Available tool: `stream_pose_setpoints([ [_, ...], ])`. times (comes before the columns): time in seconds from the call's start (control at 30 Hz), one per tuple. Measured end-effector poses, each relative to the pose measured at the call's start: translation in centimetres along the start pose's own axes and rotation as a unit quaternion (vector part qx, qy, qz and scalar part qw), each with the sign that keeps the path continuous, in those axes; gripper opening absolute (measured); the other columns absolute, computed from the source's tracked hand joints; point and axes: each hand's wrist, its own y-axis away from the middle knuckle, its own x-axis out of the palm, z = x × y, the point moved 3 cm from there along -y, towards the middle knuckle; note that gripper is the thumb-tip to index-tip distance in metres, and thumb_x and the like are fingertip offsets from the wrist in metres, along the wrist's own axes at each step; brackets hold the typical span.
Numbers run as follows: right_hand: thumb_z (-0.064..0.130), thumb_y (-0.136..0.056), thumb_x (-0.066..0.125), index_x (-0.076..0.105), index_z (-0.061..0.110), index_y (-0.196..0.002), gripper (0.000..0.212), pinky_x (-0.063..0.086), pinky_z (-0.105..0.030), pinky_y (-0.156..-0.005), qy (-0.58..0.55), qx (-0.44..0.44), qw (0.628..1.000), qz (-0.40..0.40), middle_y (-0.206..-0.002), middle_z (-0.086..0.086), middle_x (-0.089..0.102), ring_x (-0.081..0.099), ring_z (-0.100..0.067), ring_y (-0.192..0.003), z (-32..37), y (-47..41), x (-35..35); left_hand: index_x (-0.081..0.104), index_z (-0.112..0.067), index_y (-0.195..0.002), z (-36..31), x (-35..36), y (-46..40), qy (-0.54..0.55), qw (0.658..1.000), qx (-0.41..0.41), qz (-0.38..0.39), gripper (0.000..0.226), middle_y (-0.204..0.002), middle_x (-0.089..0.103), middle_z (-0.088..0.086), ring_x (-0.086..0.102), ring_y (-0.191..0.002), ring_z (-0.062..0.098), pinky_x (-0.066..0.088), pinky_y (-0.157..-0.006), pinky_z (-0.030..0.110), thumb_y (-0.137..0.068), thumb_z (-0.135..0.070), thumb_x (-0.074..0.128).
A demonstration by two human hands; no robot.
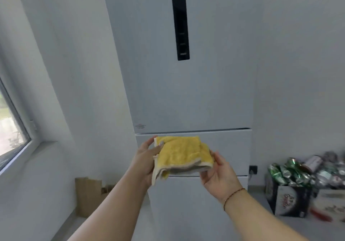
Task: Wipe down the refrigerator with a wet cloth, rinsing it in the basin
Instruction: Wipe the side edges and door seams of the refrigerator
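A tall white refrigerator with a black vertical control panel stands behind the fingers, white walls either side. The left hand and right hand grip a folded yellow terry cloth between them. Right of the fingers, crushed cans blur; a window is cut off left.

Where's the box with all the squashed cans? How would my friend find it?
Find the tall white refrigerator, then look at the floor to its right. There stands a dark cardboard box heaped with crushed green and silver cans; the paper bag on the left holds none.
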Motion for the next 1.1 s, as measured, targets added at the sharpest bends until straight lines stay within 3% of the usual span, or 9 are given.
stream_pose_setpoints([
  [0.2, 0.024, -0.072, 0.080, 0.067, 0.002, -0.096, 0.034, 0.059, -0.044, -0.060, -0.060, -0.026, 0.997, -0.032, -0.082, -0.022, 0.072, 0.070, -0.038, -0.063, 8.6, 3.9, -6.7, 0.054, -0.022, -0.126, 5.8, 16.9, -0.7, -0.142, 0.985, -0.011, 0.100, 0.041, -0.096, 0.069, 0.016, 0.068, -0.074, 0.027, 0.056, -0.066, 0.039, -0.089, -0.010, 0.067],
  [0.3, 0.046, -0.093, 0.045, 0.074, 0.002, -0.097, 0.053, 0.057, -0.054, -0.055, -0.118, -0.017, 0.993, -0.021, -0.091, -0.024, 0.072, 0.070, -0.043, -0.071, 15.9, 5.1, -10.3, 0.050, -0.029, -0.128, 8.4, 23.5, -2.4, -0.508, 0.846, 0.162, 0.014, 0.043, -0.109, 0.059, 0.000, 0.058, -0.101, 0.019, 0.049, -0.085, 0.033, -0.088, -0.031, 0.066],
  [0.37, 0.048, -0.093, 0.042, 0.073, 0.001, -0.105, 0.058, 0.056, -0.057, -0.073, -0.115, -0.010, 0.993, -0.021, -0.108, -0.025, 0.069, 0.069, -0.044, -0.089, 18.5, 5.4, -12.5, 0.051, -0.032, -0.130, 9.3, 27.8, -2.0, -0.550, 0.785, 0.283, -0.001, 0.042, -0.128, 0.046, -0.006, 0.038, -0.125, 0.014, 0.033, -0.102, 0.025, -0.090, -0.034, 0.062],
  [0.43, 0.051, -0.092, 0.044, 0.066, 0.006, -0.119, 0.057, 0.054, -0.055, -0.081, -0.120, -0.013, 0.993, -0.015, -0.115, -0.023, 0.067, 0.067, -0.043, -0.095, 20.7, 6.0, -13.8, 0.057, -0.034, -0.123, 10.6, 32.7, -1.5, -0.413, 0.855, 0.306, 0.073, 0.032, -0.129, 0.047, -0.014, 0.040, -0.125, 0.007, 0.032, -0.103, 0.022, -0.092, -0.032, 0.060],
  [0.5, 0.054, -0.090, 0.044, 0.068, 0.010, -0.118, 0.057, 0.056, -0.056, -0.074, -0.154, -0.028, 0.988, -0.008, -0.113, -0.022, 0.068, 0.069, -0.044, -0.090, 22.7, 5.8, -14.8, 0.063, -0.032, -0.118, 12.9, 37.3, -0.8, -0.171, 0.959, 0.143, 0.175, 0.023, -0.125, 0.059, -0.011, 0.054, -0.119, 0.007, 0.043, -0.099, 0.026, -0.095, -0.033, 0.056],
  [0.67, 0.057, -0.091, 0.041, 0.078, 0.006, -0.095, 0.063, 0.056, -0.055, -0.072, -0.180, -0.068, 0.981, 0.019, -0.112, -0.019, 0.069, 0.070, -0.038, -0.089, 26.8, 4.0, -16.7, 0.062, 0.007, -0.117, 17.6, 42.0, -3.2, 0.133, 0.970, -0.109, 0.171, 0.032, -0.116, 0.066, 0.022, 0.062, -0.114, 0.030, 0.048, -0.102, 0.041, -0.100, -0.018, 0.050],
  [0.9, 0.052, -0.093, 0.046, 0.055, 0.011, -0.134, 0.058, 0.035, -0.052, -0.109, -0.218, -0.044, 0.975, 0.015, -0.122, -0.020, 0.064, 0.056, -0.038, -0.119, 30.3, -2.3, -17.3, 0.076, -0.022, -0.100, 16.9, 44.4, -8.1, -0.168, 0.966, 0.008, 0.195, 0.032, -0.105, 0.074, 0.003, 0.068, -0.105, 0.019, 0.049, -0.100, 0.038, -0.099, -0.040, 0.049],
  [1.0, 0.039, -0.102, 0.027, 0.030, -0.009, -0.141, 0.062, 0.043, -0.053, -0.099, -0.215, -0.056, 0.972, 0.073, -0.119, -0.031, 0.061, 0.060, -0.043, -0.112, 32.6, -5.3, -16.4, 0.074, -0.033, -0.105, 15.0, 45.8, -10.3, -0.277, 0.933, 0.107, 0.205, 0.034, -0.103, 0.071, -0.021, 0.063, -0.102, -0.006, 0.044, -0.100, 0.025, -0.099, -0.047, 0.043],
  [1.1, 0.044, -0.097, 0.041, 0.055, 0.006, -0.130, 0.053, 0.054, -0.051, -0.072, -0.264, -0.063, 0.961, 0.057, -0.103, -0.022, 0.071, 0.069, -0.040, -0.090, 35.5, -8.5, -15.9, 0.067, -0.033, -0.116, 12.8, 47.2, -12.6, -0.347, 0.893, 0.186, 0.219, 0.039, -0.099, 0.059, -0.039, 0.050, -0.095, -0.027, 0.035, -0.087, 0.005, -0.102, -0.048, 0.034],
])
